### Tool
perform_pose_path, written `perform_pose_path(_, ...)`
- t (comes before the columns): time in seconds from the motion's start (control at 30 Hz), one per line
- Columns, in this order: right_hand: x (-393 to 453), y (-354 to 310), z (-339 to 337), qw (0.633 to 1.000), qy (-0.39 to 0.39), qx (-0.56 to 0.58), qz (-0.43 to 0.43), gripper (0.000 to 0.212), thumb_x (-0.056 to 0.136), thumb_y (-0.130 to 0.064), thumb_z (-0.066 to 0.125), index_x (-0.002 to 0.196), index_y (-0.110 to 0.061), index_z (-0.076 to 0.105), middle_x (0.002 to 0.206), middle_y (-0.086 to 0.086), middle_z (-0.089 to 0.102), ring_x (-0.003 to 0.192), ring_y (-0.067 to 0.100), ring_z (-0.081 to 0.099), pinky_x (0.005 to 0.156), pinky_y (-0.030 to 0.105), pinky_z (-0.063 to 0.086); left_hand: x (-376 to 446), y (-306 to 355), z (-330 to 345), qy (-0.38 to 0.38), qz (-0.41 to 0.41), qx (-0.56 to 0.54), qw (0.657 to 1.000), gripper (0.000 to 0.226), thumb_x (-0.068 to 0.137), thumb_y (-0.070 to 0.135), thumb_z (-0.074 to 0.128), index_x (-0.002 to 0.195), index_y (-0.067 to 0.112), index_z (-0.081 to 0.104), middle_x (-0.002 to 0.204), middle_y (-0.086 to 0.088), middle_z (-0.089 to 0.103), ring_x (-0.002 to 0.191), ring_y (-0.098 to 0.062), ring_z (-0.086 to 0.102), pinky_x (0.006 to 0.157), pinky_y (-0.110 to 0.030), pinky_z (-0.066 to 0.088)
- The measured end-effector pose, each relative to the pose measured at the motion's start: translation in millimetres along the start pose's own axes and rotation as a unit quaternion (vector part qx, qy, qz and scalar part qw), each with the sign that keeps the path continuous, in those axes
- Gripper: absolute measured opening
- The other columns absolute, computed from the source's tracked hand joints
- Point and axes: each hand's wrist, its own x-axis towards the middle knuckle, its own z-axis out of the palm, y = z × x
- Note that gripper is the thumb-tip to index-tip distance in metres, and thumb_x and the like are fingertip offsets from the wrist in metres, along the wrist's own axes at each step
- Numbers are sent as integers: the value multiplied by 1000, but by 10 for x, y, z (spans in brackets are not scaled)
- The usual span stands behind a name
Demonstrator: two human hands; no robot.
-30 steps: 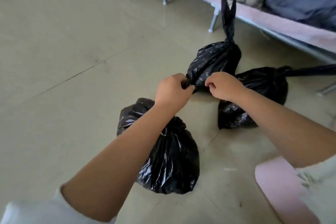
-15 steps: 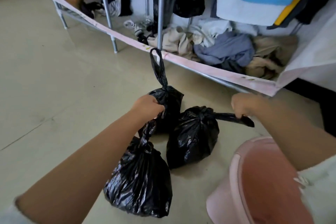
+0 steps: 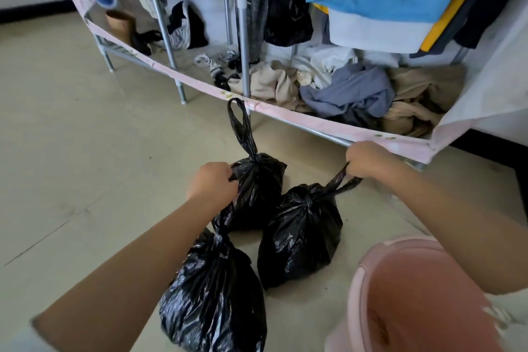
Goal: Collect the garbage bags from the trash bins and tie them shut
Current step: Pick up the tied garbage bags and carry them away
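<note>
Three knotted black garbage bags are in the head view. My left hand grips the twisted neck of the near bag, which hangs below my fist at bottom centre. My right hand grips the handle loops of the right bag, pulled taut up and to the right. Between my hands sits the far bag on the floor, its handle loop standing upright. Whether the two held bags touch the floor I cannot tell.
A pink trash bin stands open at the bottom right, under my right forearm. A metal clothes rack with hanging garments and a heap of clothes runs across the back. Beige tiled floor spreads to the left.
My hands have parted from one bag's knot: the left now holds the near bag by its neck, the right pulls the right bag's loops upward. The view has tilted up, showing the rack.
</note>
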Motion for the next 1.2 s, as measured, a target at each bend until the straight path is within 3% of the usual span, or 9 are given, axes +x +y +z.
perform_pose_path(0.13,170,-537,-191,963,213,61,-154,22,81,0,47,93,-6,64,101,14,56,95,33,55,69,34,43,2,-148,-120,43,4,58,997,12,85,10,48,86,4,58,75,-3,42,73,-23,46,58,-27,36)
perform_pose_path(0.3,554,-1084,-67,928,258,109,-244,30,88,-8,49,118,-4,53,120,17,48,96,35,57,76,40,48,53,-364,-273,60,-12,117,991,22,86,11,47,102,6,61,105,-12,56,95,-28,55,66,-30,43)
perform_pose_path(0.4,889,-1354,32,929,233,211,-197,54,84,-22,61,130,-4,41,129,19,44,110,35,51,89,42,45,155,-484,-297,68,-28,123,990,24,88,11,46,106,6,61,109,-12,56,101,-29,54,67,-30,41)
perform_pose_path(0.57,1395,-1755,187,889,75,422,-160,63,82,-24,62,134,-4,33,125,20,53,112,33,53,97,44,45,217,-771,-210,72,-62,97,991,23,86,12,47,101,5,63,93,-8,51,88,-28,54,63,-29,38)
perform_pose_path(0.73,1710,-1972,95,877,5,476,-58,81,82,-13,58,145,-14,8,141,14,40,120,32,48,82,31,42,127,-1115,-184,56,-78,78,992,19,84,17,49,95,9,63,81,1,45,78,-21,49,61,-25,35)
perform_pose_path(0.83,1787,-2000,21,874,-7,486,-17,85,84,-9,56,146,-15,-2,147,14,31,127,33,41,89,32,40,52,-1222,-216,54,-84,70,993,18,85,19,49,93,12,63,82,3,47,79,-19,50,63,-24,36)
perform_pose_path(0.93,1712,-1972,33,870,-12,493,-10,67,87,-8,50,144,-10,14,138,17,41,121,34,47,79,32,39,-7,-1233,-283,51,-71,59,994,18,85,20,49,94,13,64,72,9,41,78,-17,50,60,-22,34)
perform_pose_path(1.07,1406,-2012,-28,935,73,344,-49,35,86,-9,48,118,5,51,111,25,58,104,35,58,78,34,46,-56,-1168,-342,35,-67,40,996,19,86,20,50,97,12,63,89,0,53,92,-22,57,61,-22,35)
perform_pose_path(1.2,956,-2004,-221,969,-48,193,-146,7,77,1,53,83,-3,54,79,13,52,70,25,50,49,25,37,-27,-1107,-365,-11,-67,-37,997,14,86,19,54,91,9,63,77,1,52,68,-16,47,48,-17,29)
